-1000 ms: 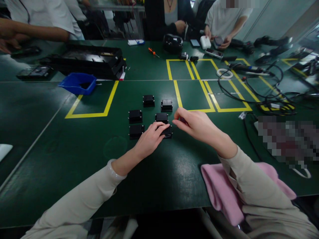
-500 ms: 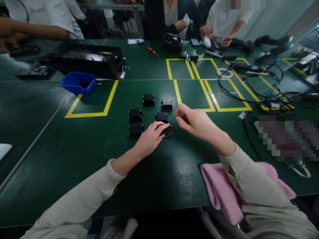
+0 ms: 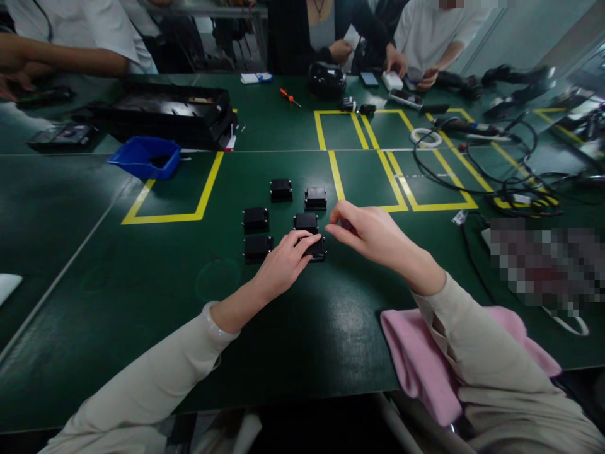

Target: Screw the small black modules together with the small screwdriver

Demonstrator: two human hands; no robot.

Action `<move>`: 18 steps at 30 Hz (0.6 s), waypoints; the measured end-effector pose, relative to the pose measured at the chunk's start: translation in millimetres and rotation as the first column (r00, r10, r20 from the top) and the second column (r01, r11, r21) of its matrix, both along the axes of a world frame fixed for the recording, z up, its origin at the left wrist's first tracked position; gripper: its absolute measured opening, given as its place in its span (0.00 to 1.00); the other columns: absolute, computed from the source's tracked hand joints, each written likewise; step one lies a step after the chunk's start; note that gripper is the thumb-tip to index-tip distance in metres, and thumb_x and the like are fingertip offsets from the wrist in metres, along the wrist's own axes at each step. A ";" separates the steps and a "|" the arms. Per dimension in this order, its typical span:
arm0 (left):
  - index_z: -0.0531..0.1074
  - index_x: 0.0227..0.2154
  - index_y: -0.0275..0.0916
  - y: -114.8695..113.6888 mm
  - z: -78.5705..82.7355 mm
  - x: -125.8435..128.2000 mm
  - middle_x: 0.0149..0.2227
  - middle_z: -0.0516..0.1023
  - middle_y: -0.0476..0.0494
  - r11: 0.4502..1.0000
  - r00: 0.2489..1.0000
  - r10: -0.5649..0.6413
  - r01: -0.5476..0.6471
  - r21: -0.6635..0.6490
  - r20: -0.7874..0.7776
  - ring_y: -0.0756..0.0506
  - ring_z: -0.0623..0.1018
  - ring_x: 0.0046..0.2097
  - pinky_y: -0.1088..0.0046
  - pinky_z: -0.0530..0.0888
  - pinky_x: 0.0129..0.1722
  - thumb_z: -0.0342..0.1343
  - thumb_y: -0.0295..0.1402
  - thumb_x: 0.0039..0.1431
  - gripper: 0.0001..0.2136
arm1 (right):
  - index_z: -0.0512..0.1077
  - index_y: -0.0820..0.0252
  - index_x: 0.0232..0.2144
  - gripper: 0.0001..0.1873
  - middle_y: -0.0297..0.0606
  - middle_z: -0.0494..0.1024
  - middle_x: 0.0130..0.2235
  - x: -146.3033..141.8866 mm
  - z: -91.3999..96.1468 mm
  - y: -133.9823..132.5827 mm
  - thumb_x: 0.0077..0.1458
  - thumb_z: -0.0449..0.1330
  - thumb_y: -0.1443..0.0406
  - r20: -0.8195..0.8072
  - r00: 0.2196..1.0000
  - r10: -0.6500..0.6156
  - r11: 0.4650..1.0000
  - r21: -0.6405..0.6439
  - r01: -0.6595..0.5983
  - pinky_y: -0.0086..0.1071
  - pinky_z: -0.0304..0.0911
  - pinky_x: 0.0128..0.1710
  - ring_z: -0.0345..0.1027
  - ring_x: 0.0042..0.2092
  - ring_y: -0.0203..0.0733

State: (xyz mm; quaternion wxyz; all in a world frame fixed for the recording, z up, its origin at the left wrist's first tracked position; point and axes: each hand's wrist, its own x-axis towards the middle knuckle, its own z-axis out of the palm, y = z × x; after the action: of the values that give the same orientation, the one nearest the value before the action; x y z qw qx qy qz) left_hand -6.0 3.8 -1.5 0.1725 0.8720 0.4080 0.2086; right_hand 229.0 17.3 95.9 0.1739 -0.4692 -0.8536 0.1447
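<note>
Black block [image 3: 318, 250] — left hand [image 3: 286, 261] atop

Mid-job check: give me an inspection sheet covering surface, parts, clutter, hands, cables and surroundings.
Surface: green table with yellow tape outlines.
Parts: six small black blocks, one partly covered.
Clutter: blue bin, black trays, orange screwdriver, pink cloth.
Hands: left hand over the nearest right-hand block; right hand beside it, curled around a dark item, mostly hidden.
Cables: black cables tangled at far right.
Surroundings: people across the table.
</note>
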 end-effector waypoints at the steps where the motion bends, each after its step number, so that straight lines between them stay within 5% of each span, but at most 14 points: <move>1: 0.64 0.67 0.44 0.0 0.1 0.1 0.62 0.71 0.36 1.000 1.000 0.000 0.000 0.000 -0.001 0.34 0.74 0.63 0.47 0.76 0.63 0.52 0.28 0.73 0.22 | 0.70 0.59 0.43 0.10 0.36 0.75 0.30 -0.1 -0.1 0.1 0.70 0.53 0.59 0.004 1.000 -0.004 1.000 0.002 0.004 0.32 0.51 0.33 0.66 0.30 0.41; 18: 0.65 0.67 0.42 -0.9 2.5 0.6 0.62 0.71 0.35 1.000 1.000 0.005 -0.005 -0.012 0.011 0.35 0.74 0.62 0.49 0.76 0.62 0.52 0.27 0.73 0.22 | 0.70 0.60 0.46 0.11 0.37 0.75 0.31 -2.5 3.7 -3.4 0.70 0.51 0.63 0.052 0.999 -0.001 1.000 0.024 0.000 0.32 0.51 0.32 0.64 0.29 0.41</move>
State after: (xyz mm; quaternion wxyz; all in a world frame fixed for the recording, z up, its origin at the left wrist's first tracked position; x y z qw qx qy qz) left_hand -5.4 3.0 1.0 0.1793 0.8687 0.4106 0.2115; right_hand 226.5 13.9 99.6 0.1573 -0.4708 -0.8595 0.1222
